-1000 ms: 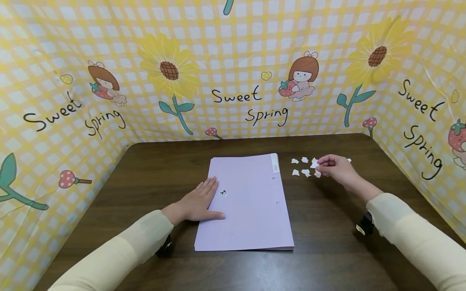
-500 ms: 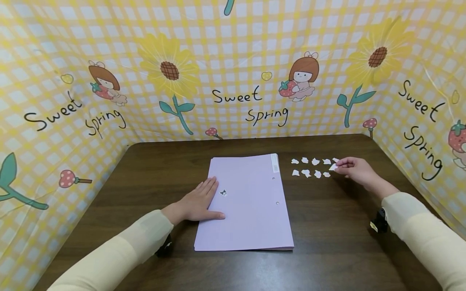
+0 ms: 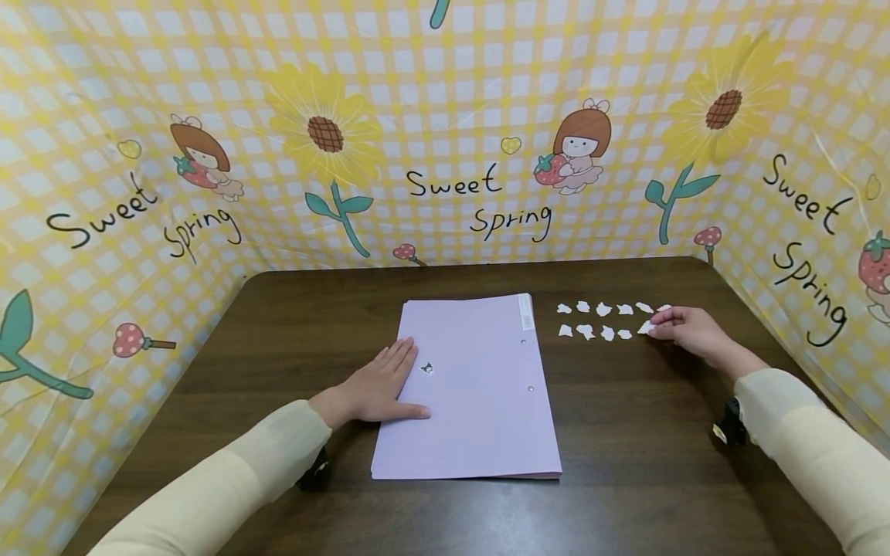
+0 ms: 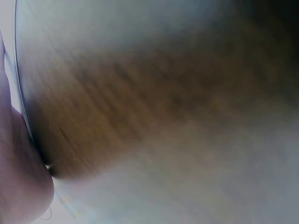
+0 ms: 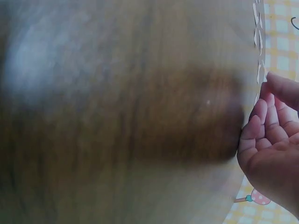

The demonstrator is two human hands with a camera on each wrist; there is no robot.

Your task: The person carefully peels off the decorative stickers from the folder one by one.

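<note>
A lavender folder (image 3: 480, 417) lies on the table, with a small dark-and-white character sticker (image 3: 427, 369) on its cover. My left hand (image 3: 378, 384) rests flat across the folder's left edge, fingers straight and thumb spread to the side. To the right of the folder, small white irregular paper cutouts (image 3: 603, 309) lie in two rows. At the right end of the nearer row, my right hand (image 3: 691, 333) pinches a white paper cutout (image 3: 645, 328) between thumb and fingertips, low over the tabletop. The fingers partly cover the last cutout (image 3: 664, 309) of the far row.
The dark wood table (image 3: 313, 309) has rounded far corners. A yellow checked cloth (image 3: 452, 116) printed with flowers and girls hangs round its back and sides. Both wrist views show mostly blurred tabletop. A white label (image 3: 524, 312) sits at the folder's upper right edge.
My right hand has moved right and then slightly nearer, carrying the pinched cutout from above the rows to the end of the nearer row. The left hand and folder stay put.
</note>
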